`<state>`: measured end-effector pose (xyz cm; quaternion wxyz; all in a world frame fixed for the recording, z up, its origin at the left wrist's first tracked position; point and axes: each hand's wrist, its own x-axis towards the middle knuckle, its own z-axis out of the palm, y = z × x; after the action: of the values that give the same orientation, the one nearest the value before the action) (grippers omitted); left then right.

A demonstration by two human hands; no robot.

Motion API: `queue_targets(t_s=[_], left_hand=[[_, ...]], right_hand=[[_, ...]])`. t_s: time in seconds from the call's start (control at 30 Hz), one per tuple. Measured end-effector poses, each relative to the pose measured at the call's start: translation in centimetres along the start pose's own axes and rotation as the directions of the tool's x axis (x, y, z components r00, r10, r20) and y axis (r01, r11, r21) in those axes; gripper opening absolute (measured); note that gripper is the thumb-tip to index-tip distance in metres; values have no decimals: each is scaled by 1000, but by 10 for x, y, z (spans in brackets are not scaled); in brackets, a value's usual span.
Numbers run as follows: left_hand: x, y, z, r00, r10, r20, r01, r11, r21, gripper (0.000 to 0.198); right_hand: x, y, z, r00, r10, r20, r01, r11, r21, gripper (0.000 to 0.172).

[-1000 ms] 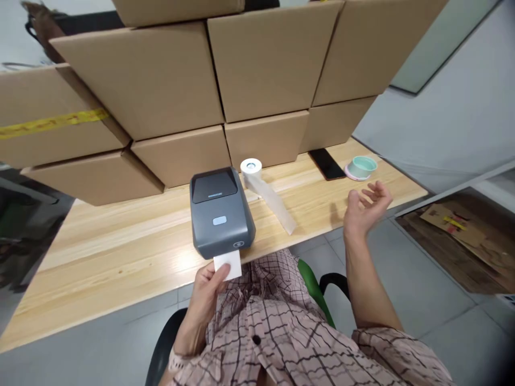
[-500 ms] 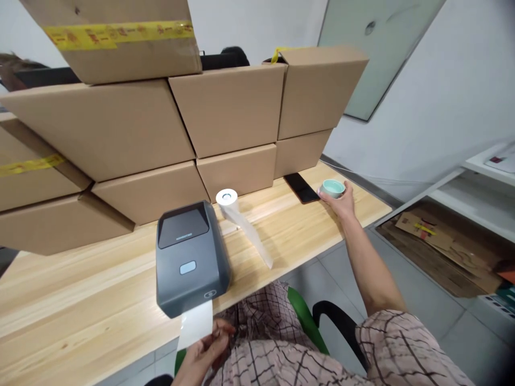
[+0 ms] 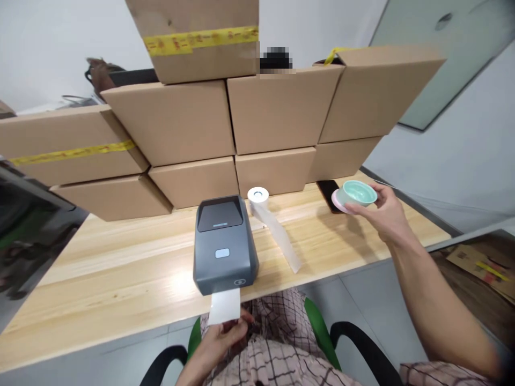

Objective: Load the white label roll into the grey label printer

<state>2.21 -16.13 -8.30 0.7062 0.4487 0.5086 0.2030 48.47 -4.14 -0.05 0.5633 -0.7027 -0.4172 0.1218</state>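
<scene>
One left hand, lower centre of the frame, at the lower end of a white paper strip; fingers curled and partly hidden, so whether they pinch it cannot be told. One right hand, right of the frame, thumb and fingers closed around a pale green cup with a pink base. Change noted: a second ago this hand was empty and apart from the cup; now the cup is gripped, slightly tilted and seemingly raised, its base overlapping the phone in view. The paper strip shows longer than it did then. Consequence, by judgement: the right hand is occupied, leaving the left alone at the paper. One dark grey printer, centre, the strip emerging from its front. One white roll, just beside it, with a loose tail trailing towards the near edge. One wooden worktop beneath. Several cardboard boxes, stacked across the upper frame.
</scene>
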Motion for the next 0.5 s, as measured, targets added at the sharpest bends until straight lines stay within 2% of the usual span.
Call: queue_targets(t_s=[0.07, 0.13, 0.2, 0.33, 0.5], left_hand=[[-2, -2, -2, 1000, -5, -11, 4, 999, -42, 66], [-5, -3, -5, 1000, -4, -16, 3, 997, -73, 68], [-9, -4, -7, 1000, -2, -6, 1, 995, -97, 68], [-14, -14, -15, 1000, 17, -10, -18, 992, -129, 66], [-19, -25, -27, 991, 124, -55, -130, 982, -140, 60]], right_hand=[[-17, -42, 5, 980, -50, 195, 35, 996, 82, 74], [-37, -84, 12, 921, -93, 378, 40, 988, 147, 74], [-57, -119, 20, 848, -155, 507, 69, 980, 185, 76], [-89, -171, 37, 646, -312, 697, 142, 946, 293, 80], [-115, -217, 57, 368, -449, 814, 128, 892, 434, 83]])
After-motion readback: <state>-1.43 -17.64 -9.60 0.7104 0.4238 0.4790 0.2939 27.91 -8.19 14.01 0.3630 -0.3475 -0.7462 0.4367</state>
